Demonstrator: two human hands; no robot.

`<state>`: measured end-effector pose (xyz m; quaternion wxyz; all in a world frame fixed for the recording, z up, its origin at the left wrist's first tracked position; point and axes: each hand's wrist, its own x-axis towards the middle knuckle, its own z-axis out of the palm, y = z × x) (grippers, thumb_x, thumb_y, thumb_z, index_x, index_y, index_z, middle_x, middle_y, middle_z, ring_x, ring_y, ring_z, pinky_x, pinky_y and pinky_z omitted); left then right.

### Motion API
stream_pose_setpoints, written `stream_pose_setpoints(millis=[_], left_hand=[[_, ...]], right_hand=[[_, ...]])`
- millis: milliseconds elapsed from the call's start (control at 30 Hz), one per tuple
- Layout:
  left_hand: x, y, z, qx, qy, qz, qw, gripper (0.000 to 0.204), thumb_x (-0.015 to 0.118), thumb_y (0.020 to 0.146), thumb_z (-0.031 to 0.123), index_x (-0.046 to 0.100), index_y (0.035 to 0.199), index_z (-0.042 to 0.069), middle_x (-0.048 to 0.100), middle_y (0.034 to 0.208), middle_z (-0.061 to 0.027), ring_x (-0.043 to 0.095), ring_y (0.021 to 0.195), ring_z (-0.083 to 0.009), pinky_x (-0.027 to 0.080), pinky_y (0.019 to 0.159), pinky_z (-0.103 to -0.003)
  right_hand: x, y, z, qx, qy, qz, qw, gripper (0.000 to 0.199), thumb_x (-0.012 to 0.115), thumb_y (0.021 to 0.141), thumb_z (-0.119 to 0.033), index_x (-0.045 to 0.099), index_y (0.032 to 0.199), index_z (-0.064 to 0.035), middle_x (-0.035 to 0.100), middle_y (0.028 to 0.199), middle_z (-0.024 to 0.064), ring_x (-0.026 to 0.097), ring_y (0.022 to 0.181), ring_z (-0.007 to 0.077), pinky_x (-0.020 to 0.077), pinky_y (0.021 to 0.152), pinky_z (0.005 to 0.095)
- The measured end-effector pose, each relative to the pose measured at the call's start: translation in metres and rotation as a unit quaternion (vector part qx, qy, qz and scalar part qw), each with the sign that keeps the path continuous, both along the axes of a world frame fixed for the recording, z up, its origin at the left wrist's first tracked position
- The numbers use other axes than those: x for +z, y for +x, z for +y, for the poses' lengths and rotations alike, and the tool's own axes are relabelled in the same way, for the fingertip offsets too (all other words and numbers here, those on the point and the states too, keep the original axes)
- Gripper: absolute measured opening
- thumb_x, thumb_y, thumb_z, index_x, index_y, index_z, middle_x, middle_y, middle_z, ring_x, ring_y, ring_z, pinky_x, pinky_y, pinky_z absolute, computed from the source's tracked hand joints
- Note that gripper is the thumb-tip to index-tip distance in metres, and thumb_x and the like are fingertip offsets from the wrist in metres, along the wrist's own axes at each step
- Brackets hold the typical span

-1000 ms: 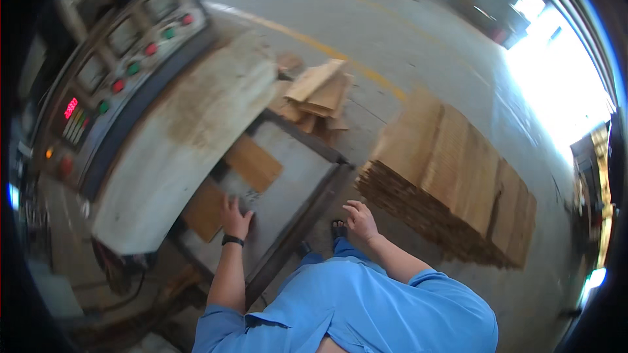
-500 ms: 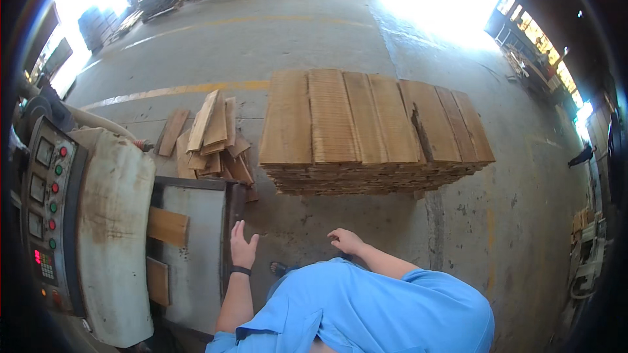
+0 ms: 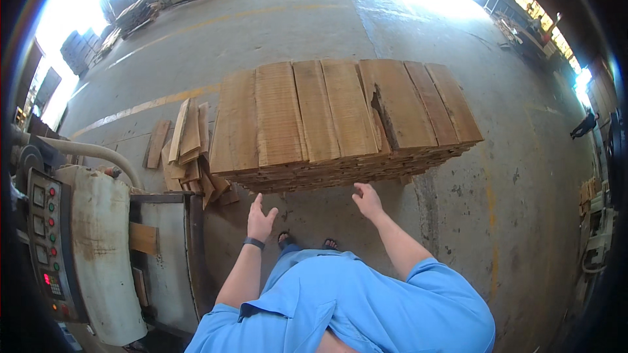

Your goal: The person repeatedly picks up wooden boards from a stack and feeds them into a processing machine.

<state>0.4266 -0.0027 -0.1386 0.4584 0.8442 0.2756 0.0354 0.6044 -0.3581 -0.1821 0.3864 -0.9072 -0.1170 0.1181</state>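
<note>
A stack of boards (image 3: 288, 114) fills the middle of the frame, a long, low block of pale to reddish-brown wood. Its top layer lies as flat rectangles side by side, most with straight edges and some crossed by fine saw ridges; right of centre, one board has a ragged, dark-edged notch (image 3: 377, 106). Below, the layered board ends make a rough, uneven side.

The left hand (image 3: 261, 223), with a dark band (image 3: 254, 243) at the wrist, is just below the stack's lower left edge, fingers extended, thumb spread away and nothing in its grasp. The right hand (image 3: 369, 201) is close under the stack's lower edge, right of the frame's centre, its fingers loosely bent and no object visible in them; whether the fingertips touch the wood I cannot tell.

At left, a loose heap of offcuts (image 3: 190, 134) leans at mixed angles, thin and splintery, beside the stack. In the lower left stands a machine with a curved, off-white cover (image 3: 101, 242) stained brown, a grey control panel (image 3: 47, 222) set with round red and green buttons, and a ribbed, pale hose (image 3: 98, 151) arching behind. A short brown board (image 3: 143, 238) lies on its smooth, dull metal bed (image 3: 173, 255). The floor (image 3: 458, 235) is scuffed grey concrete with worn yellow lines.
</note>
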Motion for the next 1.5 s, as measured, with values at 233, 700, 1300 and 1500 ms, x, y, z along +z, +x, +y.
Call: stream_pose_setpoints(millis=[233,700,1300,1500], left_hand=[[-0.009,0.098,0.035,0.01,0.049,0.002,0.999,0.082,0.078,0.09,0.026,0.038,0.155,-0.005,0.049,0.15,-0.0304,0.047,0.14,-0.0422,0.038,0.118,-0.045],[-0.041,0.21,0.076,0.133,0.014,0.217,0.967,0.094,0.081,0.084,0.037,0.037,0.156,-0.005,0.035,0.155,-0.0324,0.034,0.143,-0.0497,0.033,0.12,-0.053],[-0.037,0.208,0.107,0.133,-0.436,0.028,0.89,0.062,0.081,0.089,0.009,0.05,0.139,-0.01,0.069,0.123,-0.0174,0.068,0.111,-0.0238,0.055,0.095,-0.036],[-0.038,0.157,0.095,0.094,-0.449,0.028,0.888,0.056,0.08,0.09,0.011,0.054,0.136,-0.008,0.07,0.122,-0.0138,0.069,0.108,-0.0215,0.056,0.093,-0.035]], right_hand=[[-0.004,0.069,0.025,-0.038,0.029,-0.013,0.999,0.046,0.073,0.093,-0.017,0.063,0.135,-0.0041,0.068,0.121,0.0148,0.066,0.113,0.0302,0.0535,0.097,0.0407],[-0.028,0.117,0.167,-0.387,0.49,0.443,0.643,0.039,0.064,0.1,-0.016,0.053,0.134,0.0006,0.058,0.136,0.019,0.05,0.135,0.0344,0.0316,0.122,0.0531],[0.021,0.117,0.177,-0.389,0.522,0.376,0.659,0.043,0.074,0.098,-0.02,0.056,0.135,-0.0089,0.06,0.131,0.0103,0.056,0.125,0.0286,0.0477,0.11,0.0471],[0.024,0.09,0.139,-0.268,0.544,0.407,0.683,0.034,0.072,0.097,-0.011,0.061,0.13,-0.0085,0.066,0.127,0.0065,0.064,0.117,0.0244,0.0559,0.101,0.0413]])
